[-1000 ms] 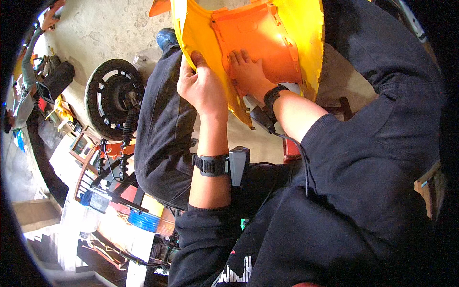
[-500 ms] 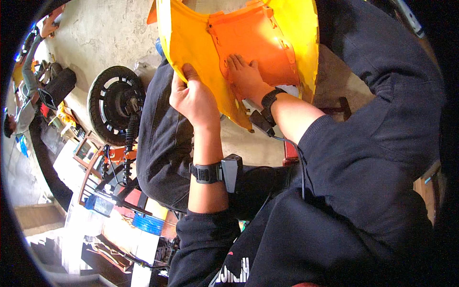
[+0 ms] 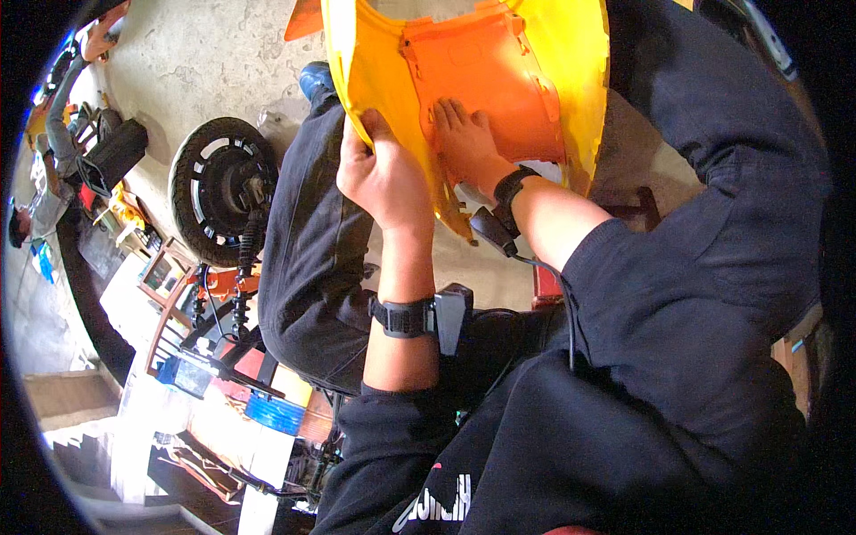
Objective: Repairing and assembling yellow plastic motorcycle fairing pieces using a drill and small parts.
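You are gripping the left edge of the yellow body panel (image 3: 357, 80) with your left hand (image 3: 385, 178), fingers clenched on it, while your right hand (image 3: 465, 143) is pressing flat, fingers released, steadying its orange inner plate (image 3: 486, 76) above your lap.

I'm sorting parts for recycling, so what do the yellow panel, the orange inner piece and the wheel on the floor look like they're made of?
Yellow panel: likely moulded plastic, glossy; thin curved shell with sheen.
Orange piece: plastic too, by its look, matte; moulded tabs and recesses.
Wheel: black rubber tyre with tread around a dark hub, probably metal.
The left hand grips the panel's edge; the right hand lies flat on the orange piece.
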A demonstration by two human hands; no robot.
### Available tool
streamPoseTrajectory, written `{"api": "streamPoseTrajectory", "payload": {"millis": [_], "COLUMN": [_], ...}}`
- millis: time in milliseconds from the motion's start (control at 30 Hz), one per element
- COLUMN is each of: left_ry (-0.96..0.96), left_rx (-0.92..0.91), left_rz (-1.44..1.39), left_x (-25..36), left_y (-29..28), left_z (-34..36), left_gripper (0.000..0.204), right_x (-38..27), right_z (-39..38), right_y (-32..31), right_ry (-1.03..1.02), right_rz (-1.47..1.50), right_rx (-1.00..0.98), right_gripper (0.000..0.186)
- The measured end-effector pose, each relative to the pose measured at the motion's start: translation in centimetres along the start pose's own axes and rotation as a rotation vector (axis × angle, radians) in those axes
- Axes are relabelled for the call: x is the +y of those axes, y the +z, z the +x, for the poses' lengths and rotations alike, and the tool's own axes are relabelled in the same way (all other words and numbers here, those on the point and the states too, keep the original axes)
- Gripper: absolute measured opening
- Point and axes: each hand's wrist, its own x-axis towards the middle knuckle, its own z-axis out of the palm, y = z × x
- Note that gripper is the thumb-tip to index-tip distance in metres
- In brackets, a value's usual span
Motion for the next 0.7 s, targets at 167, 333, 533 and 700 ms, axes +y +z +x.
{"api": "streamPoseTrajectory", "payload": {"millis": [167, 333, 533, 700], "left_ry": [0.065, 0.016, -0.081, -0.044], "left_rx": [0.034, 0.062, 0.055, 0.044], "left_rz": [-0.017, -0.115, -0.258, -0.206], "left_x": [-0.1, -0.6, -0.3, -0.1], "left_y": [0.0, 0.6, 0.1, 0.1], "left_z": [-0.5, 1.1, 2.4, 2.0], "left_gripper": [0.025, 0.024, 0.023, 0.023], "right_x": [0.0, 0.8, 3.2, 3.2], "right_z": [-0.3, 0.3, -0.5, -0.6], "right_y": [-0.8, -0.9, 0.6, 1.1], "right_ry": [-0.035, 0.009, -0.145, -0.145], "right_rz": [-0.001, 0.017, 0.284, 0.186], "right_rx": [0.046, -0.057, 0.087, 0.123], "right_gripper": [0.084, 0.082, 0.083, 0.082]}}
